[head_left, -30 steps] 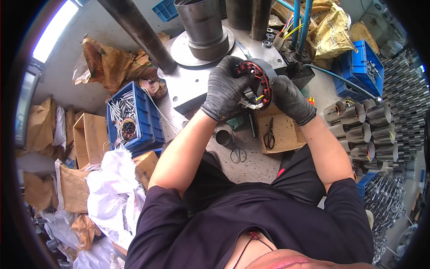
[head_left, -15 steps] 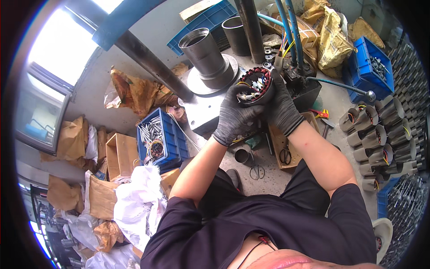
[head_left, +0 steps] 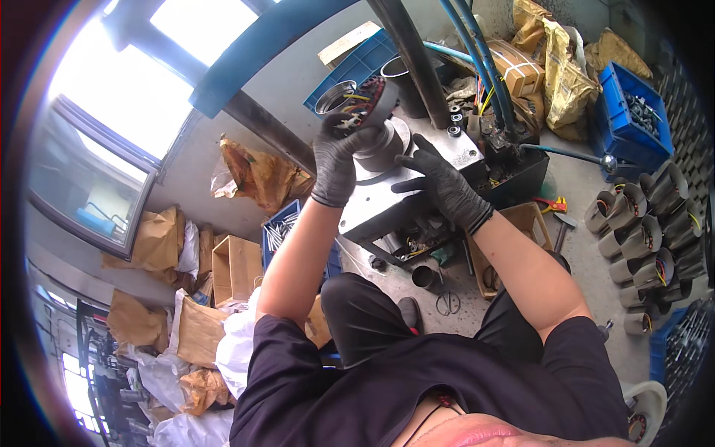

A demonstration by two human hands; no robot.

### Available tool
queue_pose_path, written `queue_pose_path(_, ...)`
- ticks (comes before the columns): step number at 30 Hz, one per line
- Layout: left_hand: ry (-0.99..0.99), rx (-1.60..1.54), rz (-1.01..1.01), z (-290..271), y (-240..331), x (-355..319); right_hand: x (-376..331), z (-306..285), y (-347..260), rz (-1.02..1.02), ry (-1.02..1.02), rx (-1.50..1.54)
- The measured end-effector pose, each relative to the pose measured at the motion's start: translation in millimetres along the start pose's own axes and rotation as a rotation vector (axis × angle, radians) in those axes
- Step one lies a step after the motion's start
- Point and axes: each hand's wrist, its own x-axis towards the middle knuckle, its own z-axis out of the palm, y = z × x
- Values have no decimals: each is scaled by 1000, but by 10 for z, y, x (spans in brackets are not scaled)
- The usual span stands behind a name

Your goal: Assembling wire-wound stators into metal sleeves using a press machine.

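Note:
My left hand (head_left: 335,165), in a dark grey work glove, is closed on a motor stator (head_left: 383,104), a round ring with dark red windings and yellow and white wires. The stator is held up tilted, in front of a stepped steel cylinder (head_left: 383,156) that stands on the press's metal plate (head_left: 365,207), hiding much of it. My right hand (head_left: 447,182), gloved too, hangs over the plate to the right of the cylinder. Its fingers are spread, with nothing in them.
Dark press columns (head_left: 410,59) and blue hoses (head_left: 477,56) rise behind the plate. Several metal sleeves with wires (head_left: 644,238) stand at right. A blue bin (head_left: 629,123) holds metal parts. A wooden box (head_left: 525,227), a hammer (head_left: 564,231) and scissors (head_left: 448,302) lie nearer.
My right hand has let go of the stator and opened, drawing away from it. My left hand has carried the stator up and left, tilting it before the cylinder. The whole view has shifted.

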Motion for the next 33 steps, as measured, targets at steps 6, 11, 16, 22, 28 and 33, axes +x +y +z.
queue_pose_path(6,193,611,25,-555,21,867,-16,-102,126,34,-58,-441)
queue_pose_path(11,192,805,-90,-975,-176,1200,-264,89,-109,237,-90,-513)
queue_pose_path(16,96,827,-58,-1228,-572,1396,-158,-52,131,180,-234,-550)
queue_pose_path(22,-8,829,75,-1076,-579,1432,-184,-57,132,165,-219,-753)
queue_pose_path(28,15,814,-90,-953,-324,1293,-126,-88,262,197,-371,-759)
queue_pose_path(33,52,682,-156,-1075,-381,1241,-94,-104,341,152,-427,-877)
